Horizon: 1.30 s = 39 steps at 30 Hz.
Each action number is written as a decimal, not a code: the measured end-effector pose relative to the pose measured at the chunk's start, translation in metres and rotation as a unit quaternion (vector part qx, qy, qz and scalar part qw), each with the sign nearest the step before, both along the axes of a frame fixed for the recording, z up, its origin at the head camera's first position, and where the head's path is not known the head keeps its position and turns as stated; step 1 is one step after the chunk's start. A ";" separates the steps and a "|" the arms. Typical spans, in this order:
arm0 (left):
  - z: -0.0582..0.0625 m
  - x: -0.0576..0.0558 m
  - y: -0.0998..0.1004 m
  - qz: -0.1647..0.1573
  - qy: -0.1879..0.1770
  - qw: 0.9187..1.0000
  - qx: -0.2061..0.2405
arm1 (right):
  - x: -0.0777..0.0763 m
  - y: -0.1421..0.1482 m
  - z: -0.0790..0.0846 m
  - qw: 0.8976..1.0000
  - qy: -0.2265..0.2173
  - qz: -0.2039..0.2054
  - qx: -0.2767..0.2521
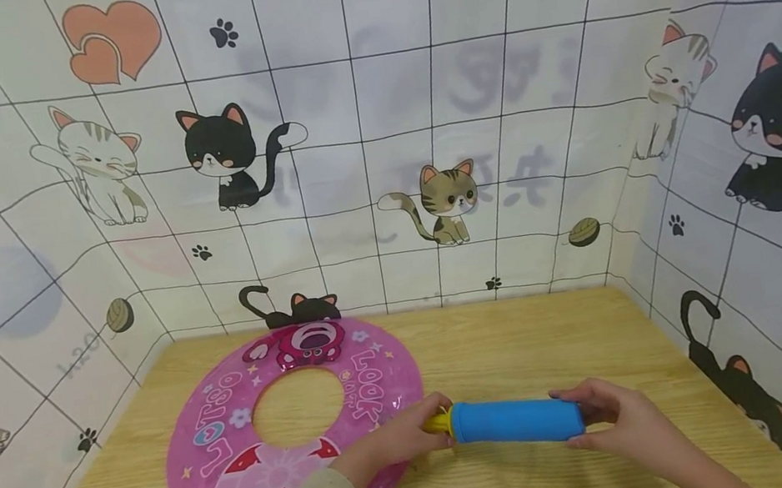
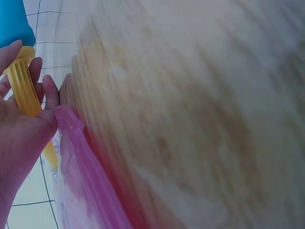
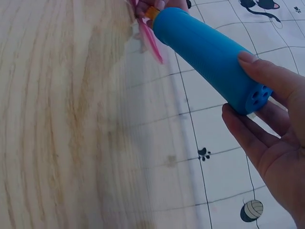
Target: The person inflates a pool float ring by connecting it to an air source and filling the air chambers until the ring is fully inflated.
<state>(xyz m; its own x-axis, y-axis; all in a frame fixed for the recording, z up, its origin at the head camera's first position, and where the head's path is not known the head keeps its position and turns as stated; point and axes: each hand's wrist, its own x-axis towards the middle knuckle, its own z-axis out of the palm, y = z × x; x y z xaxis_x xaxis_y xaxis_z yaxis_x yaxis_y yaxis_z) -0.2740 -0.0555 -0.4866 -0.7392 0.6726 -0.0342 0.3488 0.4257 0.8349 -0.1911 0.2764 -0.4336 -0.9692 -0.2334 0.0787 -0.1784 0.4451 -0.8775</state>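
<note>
A blue hand air pump is held level between both hands, over the front of the table. My left hand holds its yellow ribbed nozzle, thumb on one side and fingers on the other. The nozzle's narrow tip points back past the wrist in the left wrist view. At the other end my right hand pinches the pump's body between thumb and fingertips; holes show in the blue end face. A pink swim ring, printed with a bear and strawberries, lies flat and limp beside the left hand, partly under that forearm.
The wooden table is bordered by a white wall covering with a grid and cartoon cats at the back and both sides. The ring takes up the table's left part.
</note>
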 end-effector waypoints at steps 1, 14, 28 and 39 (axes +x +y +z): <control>0.000 0.000 0.000 0.000 -0.003 1.000 -0.001 | 0.001 0.004 0.000 1.000 0.000 0.000 0.003; -0.003 0.001 0.005 0.015 0.007 1.000 -0.018 | 0.025 0.077 0.013 0.996 0.065 -0.026 0.059; -0.002 0.001 0.002 0.009 0.002 1.000 -0.013 | 0.039 0.106 0.026 0.991 0.043 -0.080 0.098; 0.002 0.002 0.000 0.017 0.003 1.000 -0.010 | 0.014 0.046 0.017 0.998 0.052 -0.003 0.016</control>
